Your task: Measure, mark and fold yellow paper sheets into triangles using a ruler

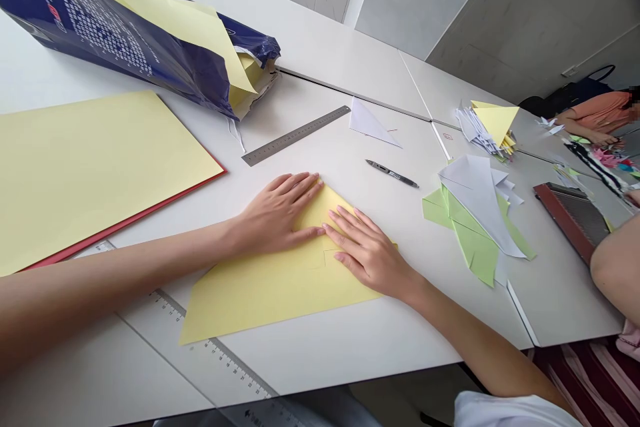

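Observation:
A pale yellow sheet of paper (265, 287), folded over at its far corner, lies on the white table (350, 340) in front of me. My left hand (277, 210) lies flat on the folded part, fingers stretched out and pointing right. My right hand (367, 250) presses flat on the same sheet just to the right, fingers pointing left toward the left hand's fingertips. Neither hand holds anything.
A steel ruler (295, 135) and a black pen (393, 174) lie beyond the sheet. A stack of yellow paper (90, 167) lies left, a blue paper pack (125, 33) behind it, a clear ruler (225, 353) under the sheet. Green and white offcuts (475, 220) lie right. Other people's arms (617, 273) show far right.

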`<move>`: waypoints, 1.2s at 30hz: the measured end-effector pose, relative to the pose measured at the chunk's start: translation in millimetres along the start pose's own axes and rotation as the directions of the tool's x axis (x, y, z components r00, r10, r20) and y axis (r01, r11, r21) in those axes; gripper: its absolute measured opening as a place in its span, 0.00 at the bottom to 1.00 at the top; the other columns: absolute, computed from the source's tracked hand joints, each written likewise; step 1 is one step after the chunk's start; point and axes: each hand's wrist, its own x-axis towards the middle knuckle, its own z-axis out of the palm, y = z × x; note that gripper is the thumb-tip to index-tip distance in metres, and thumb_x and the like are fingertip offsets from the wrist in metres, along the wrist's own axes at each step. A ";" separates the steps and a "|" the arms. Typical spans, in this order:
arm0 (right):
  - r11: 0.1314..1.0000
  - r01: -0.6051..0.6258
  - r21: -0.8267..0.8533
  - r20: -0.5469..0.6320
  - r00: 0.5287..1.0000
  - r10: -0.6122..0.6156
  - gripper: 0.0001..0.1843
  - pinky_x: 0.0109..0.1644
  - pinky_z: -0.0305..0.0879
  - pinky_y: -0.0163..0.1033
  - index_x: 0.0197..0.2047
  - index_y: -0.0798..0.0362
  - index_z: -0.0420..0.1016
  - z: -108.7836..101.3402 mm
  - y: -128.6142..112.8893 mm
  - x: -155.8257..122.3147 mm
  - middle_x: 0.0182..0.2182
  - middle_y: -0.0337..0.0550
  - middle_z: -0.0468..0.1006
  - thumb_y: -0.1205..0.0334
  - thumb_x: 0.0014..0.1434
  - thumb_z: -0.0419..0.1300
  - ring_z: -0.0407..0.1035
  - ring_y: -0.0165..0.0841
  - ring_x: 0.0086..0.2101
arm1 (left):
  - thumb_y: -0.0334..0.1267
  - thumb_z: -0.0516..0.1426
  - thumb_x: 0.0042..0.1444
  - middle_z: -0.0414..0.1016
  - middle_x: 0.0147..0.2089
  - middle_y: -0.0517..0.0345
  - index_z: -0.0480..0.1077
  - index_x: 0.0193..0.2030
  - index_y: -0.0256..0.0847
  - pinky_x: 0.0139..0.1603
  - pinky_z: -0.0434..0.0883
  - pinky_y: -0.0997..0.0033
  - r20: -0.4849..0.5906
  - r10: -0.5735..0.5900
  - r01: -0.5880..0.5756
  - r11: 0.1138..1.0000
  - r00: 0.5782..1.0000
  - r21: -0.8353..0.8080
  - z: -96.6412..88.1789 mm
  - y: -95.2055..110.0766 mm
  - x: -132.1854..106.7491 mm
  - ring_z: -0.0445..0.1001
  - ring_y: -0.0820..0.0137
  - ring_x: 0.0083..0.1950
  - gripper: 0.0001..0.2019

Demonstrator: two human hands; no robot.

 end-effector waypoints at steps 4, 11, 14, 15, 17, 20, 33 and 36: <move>1.000 -0.005 0.008 0.002 1.000 0.005 0.24 0.71 0.54 0.56 0.67 0.56 0.62 0.5 0.9 -0.7 0.66 0.50 0.62 0.59 0.71 0.47 0.49 0.41 0.69 | 0.66 0.38 0.63 0.43 0.76 0.50 0.44 0.74 0.38 0.74 0.46 0.57 0.002 0.003 -0.003 1.000 1.000 -0.017 -1.7 0.2 0.2 0.46 0.60 0.75 0.41; 1.000 -0.007 0.029 0.002 1.000 0.007 0.27 0.72 0.53 0.56 0.71 0.52 0.56 0.4 2.8 -0.9 0.67 0.49 0.62 0.59 0.71 0.47 0.48 0.39 0.69 | 0.66 0.40 0.63 0.43 0.76 0.55 0.44 0.74 0.45 0.74 0.46 0.54 0.009 0.027 -0.027 0.999 1.000 -0.037 -0.8 -2.1 0.2 0.45 0.58 0.76 0.39; 1.000 -0.006 0.028 0.009 1.000 0.006 0.26 0.72 0.52 0.55 0.70 0.54 0.57 0.2 3.2 -0.9 0.67 0.50 0.62 0.60 0.71 0.47 0.48 0.39 0.69 | 0.66 0.40 0.63 0.42 0.76 0.54 0.45 0.74 0.45 0.74 0.46 0.54 0.022 0.022 -0.022 0.999 1.000 -0.027 -1.1 -1.4 0.7 0.45 0.58 0.76 0.39; 1.000 -0.006 0.028 0.012 1.000 0.005 0.26 0.72 0.52 0.54 0.70 0.54 0.58 0.1 3.3 -1.0 0.67 0.50 0.61 0.59 0.71 0.47 0.47 0.39 0.69 | 0.66 0.40 0.63 0.42 0.76 0.54 0.45 0.74 0.45 0.74 0.46 0.54 0.025 0.020 -0.019 1.000 0.999 -0.024 -1.5 -1.0 0.9 0.45 0.58 0.76 0.39; 1.000 -0.005 0.031 0.016 1.000 0.005 0.26 0.73 0.51 0.54 0.69 0.55 0.58 -0.1 3.5 -1.1 0.67 0.50 0.61 0.59 0.71 0.47 0.47 0.39 0.70 | 0.66 0.40 0.63 0.42 0.76 0.53 0.45 0.74 0.44 0.74 0.46 0.54 0.026 0.017 -0.016 1.000 1.000 -0.024 -2.1 -0.3 1.1 0.45 0.58 0.76 0.39; 0.999 -0.008 0.036 0.021 1.000 0.007 0.26 0.73 0.51 0.54 0.70 0.54 0.58 -0.5 3.7 -1.4 0.67 0.49 0.61 0.59 0.71 0.46 0.47 0.38 0.70 | 0.66 0.41 0.63 0.43 0.76 0.52 0.45 0.74 0.45 0.74 0.47 0.53 0.020 0.021 -0.020 0.999 1.000 -0.036 -2.3 0.0 1.2 0.46 0.57 0.75 0.39; 1.000 -0.011 0.024 0.028 1.000 0.010 0.25 0.72 0.51 0.56 0.68 0.54 0.61 0.9 4.0 -2.5 0.68 0.49 0.60 0.56 0.71 0.46 0.45 0.39 0.70 | 0.66 0.40 0.63 0.44 0.75 0.50 0.45 0.74 0.38 0.74 0.47 0.54 0.002 0.029 -0.029 0.999 1.000 -0.021 -1.9 -0.7 0.9 0.47 0.58 0.75 0.41; 1.000 -0.003 0.023 0.023 1.000 0.003 0.25 0.72 0.51 0.56 0.67 0.56 0.62 0.8 3.4 -2.3 0.67 0.50 0.60 0.56 0.71 0.46 0.46 0.40 0.70 | 0.66 0.41 0.63 0.44 0.76 0.49 0.45 0.74 0.39 0.74 0.47 0.54 0.005 0.025 -0.025 0.999 1.000 -0.021 -1.7 -0.4 1.3 0.46 0.58 0.75 0.41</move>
